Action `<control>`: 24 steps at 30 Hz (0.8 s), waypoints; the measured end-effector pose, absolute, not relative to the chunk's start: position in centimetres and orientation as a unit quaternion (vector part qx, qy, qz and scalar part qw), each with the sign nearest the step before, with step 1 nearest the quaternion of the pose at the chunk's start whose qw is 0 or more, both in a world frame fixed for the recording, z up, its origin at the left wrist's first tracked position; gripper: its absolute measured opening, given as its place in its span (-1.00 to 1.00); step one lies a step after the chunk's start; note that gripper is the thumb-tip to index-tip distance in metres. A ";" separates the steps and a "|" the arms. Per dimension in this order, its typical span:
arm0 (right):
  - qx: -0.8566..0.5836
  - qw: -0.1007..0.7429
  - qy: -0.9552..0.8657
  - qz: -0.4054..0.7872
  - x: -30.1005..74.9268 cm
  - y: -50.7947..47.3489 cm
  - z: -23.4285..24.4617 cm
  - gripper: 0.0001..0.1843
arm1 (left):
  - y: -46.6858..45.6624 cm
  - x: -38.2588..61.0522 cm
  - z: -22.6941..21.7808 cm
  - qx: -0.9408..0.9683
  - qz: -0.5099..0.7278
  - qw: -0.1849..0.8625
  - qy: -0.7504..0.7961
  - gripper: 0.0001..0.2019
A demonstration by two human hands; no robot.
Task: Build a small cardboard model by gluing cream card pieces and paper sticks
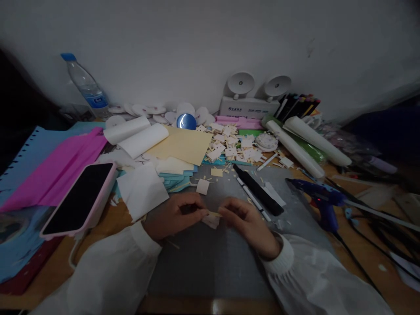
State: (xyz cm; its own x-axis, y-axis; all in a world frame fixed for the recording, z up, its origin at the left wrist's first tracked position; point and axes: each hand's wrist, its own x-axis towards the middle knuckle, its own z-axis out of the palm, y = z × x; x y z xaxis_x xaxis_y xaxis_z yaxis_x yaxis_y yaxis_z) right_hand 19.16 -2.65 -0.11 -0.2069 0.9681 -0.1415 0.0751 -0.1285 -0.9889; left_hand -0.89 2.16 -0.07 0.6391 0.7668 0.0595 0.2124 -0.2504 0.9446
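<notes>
A small pale card point(211, 222) hangs between the person's two hands, just above the grey mat point(187, 271), with a yellow strip point(215, 214) lying along its far edge. The left hand point(180, 214) pinches the card's left side between thumb and fingertips, probably to steady it, while the right hand point(246, 221) grips the strip's right end with its fingertips, which looks like a way of controlling how the strip lines up. Both hands sit low over the mat, perhaps so that it can catch any scraps. The strip's long axis runs from left to right, bridging the hands; the card slants, its near edge dropping towards the right, though its own longer side is too small to tell. Just beyond the left hand lies a loose square card point(203, 187), and farther off a pile of small cards point(229, 144) is heaped, seemingly within reach yet out of the way. A black pen point(257, 190) slants across the mat to the right. Past it, a blue glue gun point(323, 201) rests with its nozzle towards the mat, likely for easy pick-up. A phone point(78, 199) lies on the left of the worktop point(55, 282).
</notes>
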 end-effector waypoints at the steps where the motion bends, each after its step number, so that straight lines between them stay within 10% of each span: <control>1: -0.486 0.397 -0.539 0.562 19.1 -2.7 -0.1 -0.61 | 2.1 -0.8 0.0 0.743 0.267 0.519 0.328 -0.86; 24: -0.514 0.369 -0.668 0.393 18.5 -3.5 -1.4 -0.91 | 1.8 -0.8 0.2 0.877 0.232 0.337 0.253 -0.91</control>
State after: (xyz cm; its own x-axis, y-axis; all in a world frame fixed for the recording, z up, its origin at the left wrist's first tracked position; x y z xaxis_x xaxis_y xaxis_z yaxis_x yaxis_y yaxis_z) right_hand 18.47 -3.51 -1.36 -0.2008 0.9756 0.0890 0.3967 0.1640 -0.9032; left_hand -0.82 1.77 0.23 0.7644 0.5994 0.2375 0.2865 -0.6457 0.7078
